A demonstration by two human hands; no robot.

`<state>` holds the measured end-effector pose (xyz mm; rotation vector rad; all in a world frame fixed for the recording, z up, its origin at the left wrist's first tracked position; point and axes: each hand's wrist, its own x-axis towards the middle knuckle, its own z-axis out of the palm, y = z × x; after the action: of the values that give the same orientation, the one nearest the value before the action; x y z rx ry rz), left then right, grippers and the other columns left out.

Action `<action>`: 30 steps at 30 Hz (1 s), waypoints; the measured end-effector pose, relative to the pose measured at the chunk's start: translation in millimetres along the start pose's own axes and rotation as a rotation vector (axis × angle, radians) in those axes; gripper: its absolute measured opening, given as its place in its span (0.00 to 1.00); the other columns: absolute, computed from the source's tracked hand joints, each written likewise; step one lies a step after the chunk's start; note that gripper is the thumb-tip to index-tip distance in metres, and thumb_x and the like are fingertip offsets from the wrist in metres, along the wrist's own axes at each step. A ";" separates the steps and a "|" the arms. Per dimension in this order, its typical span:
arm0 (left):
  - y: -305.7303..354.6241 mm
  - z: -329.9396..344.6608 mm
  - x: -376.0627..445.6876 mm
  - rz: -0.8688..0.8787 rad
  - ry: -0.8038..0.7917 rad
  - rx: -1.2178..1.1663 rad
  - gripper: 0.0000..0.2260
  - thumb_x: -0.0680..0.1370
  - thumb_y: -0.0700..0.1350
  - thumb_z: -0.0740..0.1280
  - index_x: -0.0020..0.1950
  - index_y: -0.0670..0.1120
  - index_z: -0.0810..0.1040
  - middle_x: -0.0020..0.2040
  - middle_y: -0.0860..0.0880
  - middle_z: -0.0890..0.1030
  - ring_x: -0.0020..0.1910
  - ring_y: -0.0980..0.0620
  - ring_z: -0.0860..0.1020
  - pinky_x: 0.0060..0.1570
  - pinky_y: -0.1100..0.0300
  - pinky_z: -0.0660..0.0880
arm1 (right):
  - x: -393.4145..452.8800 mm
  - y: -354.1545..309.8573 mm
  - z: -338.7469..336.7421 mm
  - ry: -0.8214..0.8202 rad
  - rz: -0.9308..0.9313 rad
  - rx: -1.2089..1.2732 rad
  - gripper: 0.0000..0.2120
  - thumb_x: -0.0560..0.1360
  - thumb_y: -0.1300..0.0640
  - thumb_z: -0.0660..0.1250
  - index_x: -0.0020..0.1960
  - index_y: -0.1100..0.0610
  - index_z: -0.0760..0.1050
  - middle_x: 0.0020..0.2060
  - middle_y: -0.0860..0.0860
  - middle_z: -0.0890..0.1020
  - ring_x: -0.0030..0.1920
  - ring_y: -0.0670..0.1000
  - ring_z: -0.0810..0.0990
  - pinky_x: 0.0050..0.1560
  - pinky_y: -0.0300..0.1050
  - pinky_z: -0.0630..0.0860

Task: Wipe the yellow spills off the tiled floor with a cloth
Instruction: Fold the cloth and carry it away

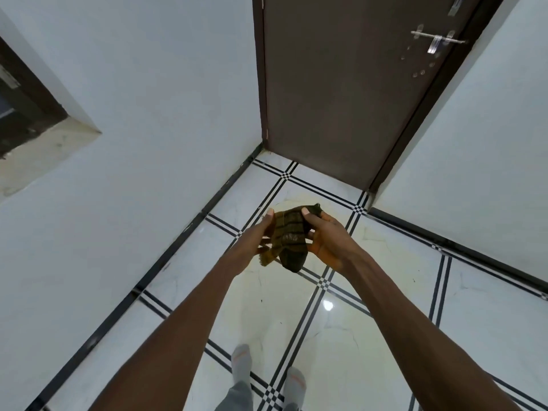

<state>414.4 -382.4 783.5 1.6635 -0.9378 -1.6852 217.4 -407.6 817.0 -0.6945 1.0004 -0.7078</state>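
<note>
Above glossy tiled floor (370, 336) — cloth (289, 238) bunched between both hands, left fingers (268, 216) and right fingers (308, 221) pinching it.

The cloth (289, 237) is held above the floor (370, 321), between the left hand (256, 237) on its left and the right hand (324, 240) on its right. The spill (299, 327) is spread on the floor beneath and nearer than the hands. Two feet (267, 372) are planted at the near edge. A door (341, 84) is set at the far end, with a wall (148, 129) on the left.
</note>
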 end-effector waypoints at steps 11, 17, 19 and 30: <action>21.7 -12.2 8.2 0.130 0.265 0.075 0.16 0.77 0.54 0.75 0.55 0.42 0.84 0.53 0.41 0.87 0.56 0.42 0.85 0.64 0.44 0.80 | 14.5 -3.8 -32.6 0.253 0.046 -0.466 0.14 0.81 0.54 0.71 0.64 0.58 0.79 0.57 0.57 0.85 0.58 0.56 0.84 0.50 0.47 0.83; 48.3 -13.7 1.7 0.106 0.386 0.122 0.28 0.72 0.55 0.80 0.63 0.48 0.70 0.60 0.46 0.79 0.60 0.48 0.79 0.63 0.48 0.78 | 10.2 -26.4 -31.8 0.174 0.013 -0.373 0.20 0.78 0.58 0.75 0.68 0.54 0.76 0.54 0.58 0.85 0.54 0.54 0.85 0.49 0.45 0.83; 58.1 -15.3 -4.3 0.180 0.321 0.058 0.29 0.73 0.49 0.80 0.68 0.46 0.69 0.56 0.48 0.81 0.53 0.54 0.80 0.57 0.55 0.78 | 5.2 -32.6 -29.9 0.130 -0.072 -0.437 0.19 0.77 0.61 0.76 0.67 0.55 0.78 0.55 0.57 0.85 0.55 0.54 0.84 0.52 0.45 0.82; 74.9 -10.5 -16.8 0.483 0.253 0.714 0.20 0.71 0.41 0.81 0.62 0.44 0.83 0.54 0.46 0.84 0.54 0.49 0.81 0.59 0.52 0.80 | 1.3 -49.6 -26.4 0.315 -0.473 -1.311 0.15 0.77 0.63 0.75 0.63 0.58 0.84 0.55 0.56 0.80 0.55 0.50 0.74 0.53 0.42 0.69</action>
<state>420.5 -413.1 854.4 1.8040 -1.7671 -0.8318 183.8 -442.6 845.5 -2.0502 1.5926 -0.4931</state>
